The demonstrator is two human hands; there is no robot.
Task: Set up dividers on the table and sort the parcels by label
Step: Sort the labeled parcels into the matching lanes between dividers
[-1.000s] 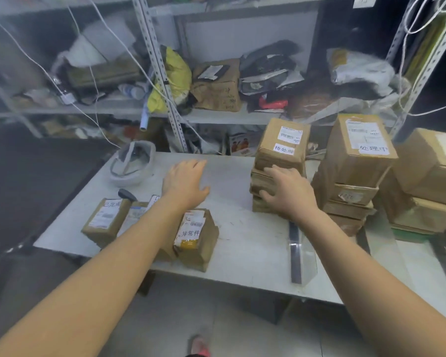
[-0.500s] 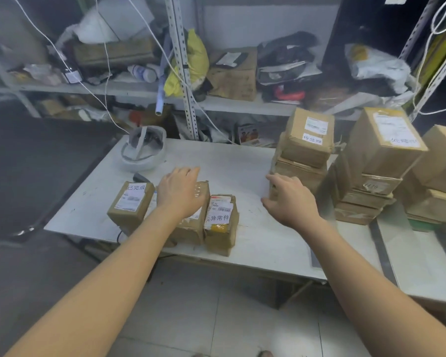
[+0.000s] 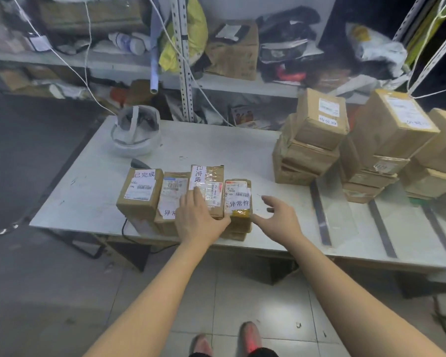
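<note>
The 4 small parcels at the near edge of the surface [image 3: 216,145] sit in a row with labels mixed, so the step in hand looks like pairing them. The first parcel [image 3: 139,199] reads 已完成. The second parcel [image 3: 171,191] shows 异常, the rest hidden under the left hand [image 3: 200,220], which lies flat with straight fingers across it and the third parcel [image 3: 211,176]. That one reads 已完成, turned sideways under tape. The fourth parcel [image 3: 238,199] reads 异常件. The right hand [image 3: 278,217] is spread and holds nothing, just beside the fourth parcel; whether the thumb touches it I cannot tell.

To do it well, slide the third parcel out toward the first, close the 2 异常件 boxes together, and keep labels facing up.

Further right a clear divider [image 3: 340,215] lies flat on the surface. The top box [image 3: 319,119] of the nearest stack seems to read 待处理; the next stack [image 3: 394,119] has writing too blurred to read
</note>
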